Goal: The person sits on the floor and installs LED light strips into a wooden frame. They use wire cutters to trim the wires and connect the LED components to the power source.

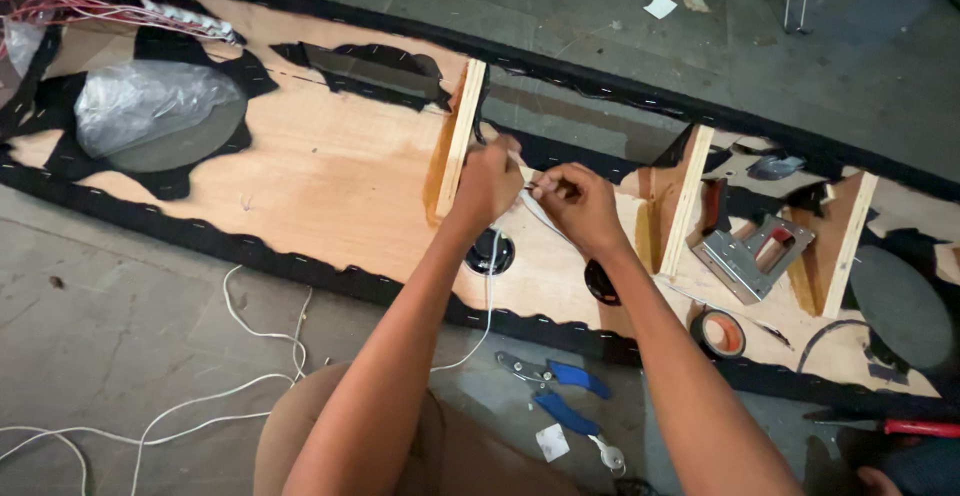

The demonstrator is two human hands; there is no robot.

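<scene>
My left hand (487,182) and my right hand (575,206) meet over the middle of a long plywood panel (330,176) edged in stapled black fabric. Both pinch a thin white wire (535,214) close together, the right hand also gripping a small dark tool whose kind I cannot tell. The wire runs down past a small round black speaker (490,253) set in the panel. A wooden rib (460,136) stands upright just left of my left hand.
A staple gun (752,253) lies between two wooden ribs at the right, a tape roll (718,333) below it. Blue-handled pliers (560,391) lie on the concrete floor near the panel's front edge. Loose white wire (200,396) trails at the left. A plastic-wrapped speaker (150,106) sits far left.
</scene>
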